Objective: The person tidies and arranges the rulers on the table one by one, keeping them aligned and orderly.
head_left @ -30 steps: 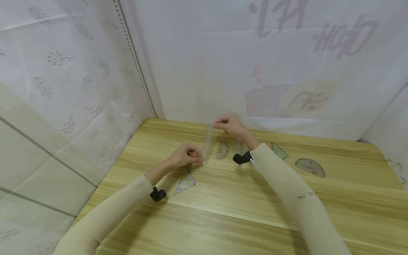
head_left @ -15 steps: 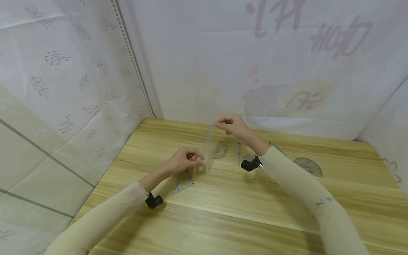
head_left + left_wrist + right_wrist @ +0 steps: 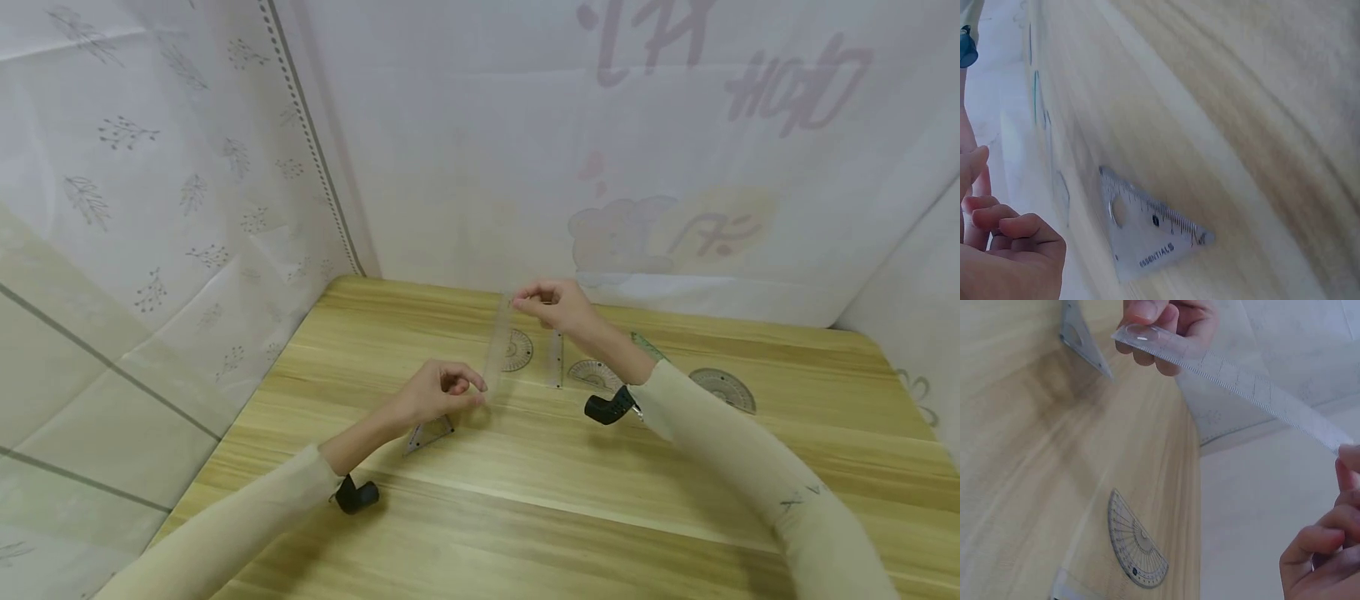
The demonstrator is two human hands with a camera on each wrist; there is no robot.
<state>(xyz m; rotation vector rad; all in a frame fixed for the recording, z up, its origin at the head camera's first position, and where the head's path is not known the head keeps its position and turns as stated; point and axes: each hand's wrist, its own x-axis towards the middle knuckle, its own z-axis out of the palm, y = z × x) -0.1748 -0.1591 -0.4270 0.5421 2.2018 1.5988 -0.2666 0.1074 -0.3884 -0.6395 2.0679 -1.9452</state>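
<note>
A clear plastic ruler (image 3: 498, 346) is stretched between both hands, raised over the wooden table. My left hand (image 3: 444, 392) pinches its near end between thumb and fingers. At the far end, the fingertips of my right hand (image 3: 558, 307) pinch the other tip. The right wrist view shows the ruler (image 3: 1254, 387) slanting from one hand to the other, with its scale marks visible. Below the left hand lies a clear set square (image 3: 1154, 234), partly covered by that hand in the head view. A small clear protractor (image 3: 517, 350) lies just right of the ruler.
Further right on the table (image 3: 525, 517) lie a short clear ruler (image 3: 556, 362), a second protractor (image 3: 591, 373), a green set square (image 3: 647, 345) partly behind the right arm, and a larger grey protractor (image 3: 722, 389). Patterned curtains (image 3: 465, 167) stand behind and at the left.
Both hands have shifted slightly nearer and to the right with the ruler between them. The right forearm has swung right, uncovering the short ruler and the second protractor.
</note>
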